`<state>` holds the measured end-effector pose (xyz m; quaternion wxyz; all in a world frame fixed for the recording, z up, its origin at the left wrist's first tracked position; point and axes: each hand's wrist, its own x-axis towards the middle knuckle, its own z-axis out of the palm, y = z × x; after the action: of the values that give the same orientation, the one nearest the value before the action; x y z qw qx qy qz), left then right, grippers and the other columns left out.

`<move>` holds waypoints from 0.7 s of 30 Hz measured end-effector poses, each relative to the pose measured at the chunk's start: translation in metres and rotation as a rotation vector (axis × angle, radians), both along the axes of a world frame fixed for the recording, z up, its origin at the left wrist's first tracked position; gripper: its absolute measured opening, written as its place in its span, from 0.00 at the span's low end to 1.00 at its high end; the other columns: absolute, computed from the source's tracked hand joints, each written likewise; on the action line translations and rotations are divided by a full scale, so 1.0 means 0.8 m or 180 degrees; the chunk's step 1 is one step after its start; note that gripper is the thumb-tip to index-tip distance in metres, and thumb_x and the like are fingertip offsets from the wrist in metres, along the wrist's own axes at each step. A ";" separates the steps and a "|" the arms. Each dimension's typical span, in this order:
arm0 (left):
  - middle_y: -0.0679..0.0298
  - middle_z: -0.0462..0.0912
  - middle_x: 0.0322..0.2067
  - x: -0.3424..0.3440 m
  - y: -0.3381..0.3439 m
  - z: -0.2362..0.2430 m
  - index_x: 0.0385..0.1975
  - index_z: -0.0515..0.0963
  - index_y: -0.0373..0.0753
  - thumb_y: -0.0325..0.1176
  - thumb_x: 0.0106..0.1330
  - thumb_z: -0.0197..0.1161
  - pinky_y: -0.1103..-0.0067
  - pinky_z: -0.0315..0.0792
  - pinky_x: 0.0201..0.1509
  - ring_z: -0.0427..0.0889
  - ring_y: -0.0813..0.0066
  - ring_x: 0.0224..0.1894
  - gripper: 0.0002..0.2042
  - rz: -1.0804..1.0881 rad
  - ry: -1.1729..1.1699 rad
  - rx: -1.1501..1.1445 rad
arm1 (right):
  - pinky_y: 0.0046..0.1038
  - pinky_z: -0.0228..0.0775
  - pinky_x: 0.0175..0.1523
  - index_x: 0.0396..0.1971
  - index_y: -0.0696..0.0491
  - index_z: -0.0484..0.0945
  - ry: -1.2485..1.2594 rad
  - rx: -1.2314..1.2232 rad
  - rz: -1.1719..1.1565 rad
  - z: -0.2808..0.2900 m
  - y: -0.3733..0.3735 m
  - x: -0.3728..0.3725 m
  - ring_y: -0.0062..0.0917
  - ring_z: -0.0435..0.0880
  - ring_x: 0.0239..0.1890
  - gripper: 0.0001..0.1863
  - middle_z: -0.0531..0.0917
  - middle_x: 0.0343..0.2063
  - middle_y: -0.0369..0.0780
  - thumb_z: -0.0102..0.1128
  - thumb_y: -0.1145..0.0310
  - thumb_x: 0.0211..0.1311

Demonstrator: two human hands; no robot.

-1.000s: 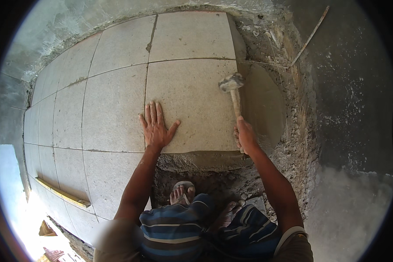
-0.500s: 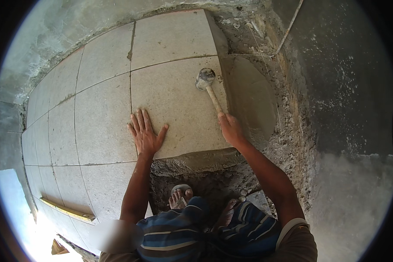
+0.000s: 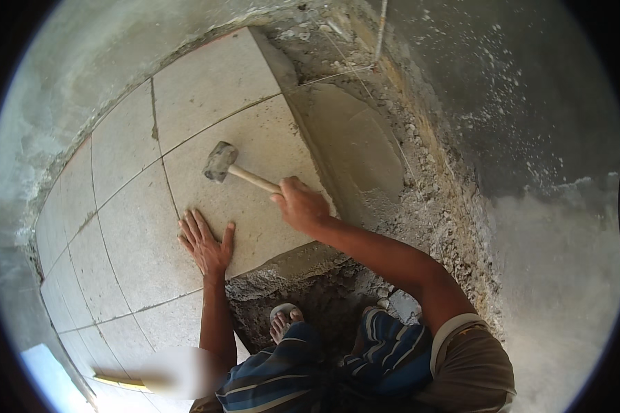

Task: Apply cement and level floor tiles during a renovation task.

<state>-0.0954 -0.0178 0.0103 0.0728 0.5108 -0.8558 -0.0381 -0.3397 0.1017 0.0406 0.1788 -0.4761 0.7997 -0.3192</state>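
Note:
On a large beige floor tile (image 3: 269,138), my left hand (image 3: 208,244) lies flat with fingers spread, near the seam along its left side. My right hand (image 3: 300,205) grips the wooden handle of a dirty rubber mallet (image 3: 220,161), whose head is over the middle-left part of the same tile, above and right of my left hand. Wet grey mortar (image 3: 351,144) extends beside the tile's right edge, with more along its near edge.
Laid tiles (image 3: 127,241) stretch left and back toward a grey wall. A yellow level (image 3: 120,381) lies at the lower left, partly blurred. Rubble (image 3: 448,220), thin strings and a rod (image 3: 381,31) border the right wall. My feet are in the rough trench below the tile.
The view has turned, so the tiles appear more tilted. The mallet has moved leftward from the tile's right edge toward its middle-left. My left hand stays flat on the tile.

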 end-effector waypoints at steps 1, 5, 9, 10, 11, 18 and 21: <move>0.48 0.45 0.78 0.001 0.000 -0.001 0.77 0.49 0.35 0.67 0.67 0.54 0.47 0.32 0.78 0.38 0.45 0.80 0.49 -0.0054 0.0002 -0.0003 | 0.48 0.73 0.43 0.46 0.55 0.72 -0.0010 -0.0130 0.0025 -0.004 -0.004 0.004 0.48 0.81 0.39 0.18 0.78 0.37 0.48 0.61 0.56 0.69; 0.47 0.45 0.78 -0.009 0.013 -0.003 0.76 0.50 0.35 0.64 0.69 0.54 0.46 0.34 0.77 0.40 0.45 0.80 0.46 -0.0288 0.0187 -0.0032 | 0.47 0.72 0.49 0.51 0.55 0.72 0.0577 -0.0544 -0.0016 -0.010 0.001 -0.003 0.46 0.78 0.47 0.20 0.76 0.42 0.47 0.62 0.59 0.68; 0.45 0.49 0.76 0.010 0.034 0.003 0.75 0.53 0.35 0.58 0.71 0.56 0.46 0.37 0.77 0.43 0.44 0.79 0.42 -0.0340 0.0593 0.0149 | 0.45 0.71 0.53 0.54 0.55 0.74 0.0323 -0.0713 0.0154 0.005 0.021 0.004 0.45 0.77 0.49 0.21 0.77 0.44 0.46 0.63 0.60 0.66; 0.44 0.53 0.75 0.009 0.040 0.009 0.74 0.55 0.34 0.54 0.71 0.58 0.47 0.40 0.77 0.46 0.44 0.78 0.40 -0.0397 0.0753 0.0170 | 0.44 0.72 0.53 0.53 0.54 0.75 0.0121 -0.0791 0.0166 0.004 0.034 -0.001 0.46 0.78 0.48 0.20 0.78 0.44 0.46 0.63 0.60 0.66; 0.44 0.53 0.75 0.009 0.043 0.011 0.74 0.55 0.34 0.54 0.71 0.58 0.47 0.40 0.77 0.46 0.44 0.78 0.40 -0.0367 0.0718 0.0174 | 0.44 0.72 0.53 0.53 0.54 0.75 0.0082 -0.0787 0.0190 0.002 0.049 -0.006 0.46 0.78 0.48 0.20 0.78 0.44 0.46 0.63 0.60 0.66; 0.48 0.84 0.49 -0.011 0.045 0.044 0.66 0.69 0.33 0.39 0.72 0.63 0.67 0.73 0.61 0.83 0.58 0.54 0.26 -0.0220 0.2136 0.0623 | 0.29 0.76 0.44 0.46 0.57 0.79 -0.0985 -0.0668 -0.0917 0.001 0.170 -0.056 0.29 0.83 0.36 0.13 0.83 0.37 0.43 0.62 0.64 0.69; 0.59 0.87 0.26 -0.028 0.047 0.083 0.61 0.74 0.34 0.42 0.72 0.64 0.77 0.78 0.41 0.85 0.75 0.30 0.23 0.0672 0.2436 0.1074 | 0.24 0.73 0.40 0.44 0.58 0.79 -0.1367 -0.0716 -0.1338 0.001 0.204 -0.099 0.20 0.81 0.32 0.11 0.84 0.33 0.38 0.62 0.66 0.70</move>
<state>-0.1182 0.0194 0.0765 0.3039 0.5494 -0.6919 -0.3565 -0.4192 0.2653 0.0412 0.2199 -0.2389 0.7842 -0.5287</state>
